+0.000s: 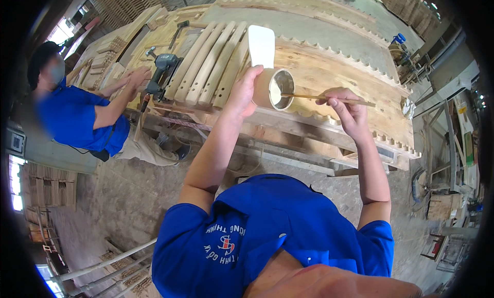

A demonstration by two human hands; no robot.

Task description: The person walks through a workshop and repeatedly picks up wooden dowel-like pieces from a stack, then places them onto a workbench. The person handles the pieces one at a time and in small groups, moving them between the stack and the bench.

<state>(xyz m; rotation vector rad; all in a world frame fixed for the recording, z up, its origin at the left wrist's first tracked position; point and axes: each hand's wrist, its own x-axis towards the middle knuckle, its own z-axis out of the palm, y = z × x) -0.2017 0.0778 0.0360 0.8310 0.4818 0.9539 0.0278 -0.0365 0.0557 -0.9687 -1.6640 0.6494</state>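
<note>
My left hand (243, 92) is wrapped round the side of a tan cup (262, 90), tilted so that its mouth faces right. Pale, cream-coloured stuff lines the inside of the cup. A thin wooden stick (309, 97) reaches into the mouth, its inner tip resting in or near the cream stuff. The fingers of my right hand (347, 107) pinch this stick toward its outer end. Just beyond the cup is a white, smooth piece with rounded corners (262, 45); I cannot tell what it is. Left of my left hand lie several curved wooden slats (206, 66) with small holes near their close ends.
The wooden workbench (329, 71) carries long strips with scalloped edges. A nail gun (163, 71) and a hammer (178, 33) lie beside the slats. On the left a co-worker in a blue shirt (85, 115) reaches over the bench. A metal rack (453, 138) stands at the right.
</note>
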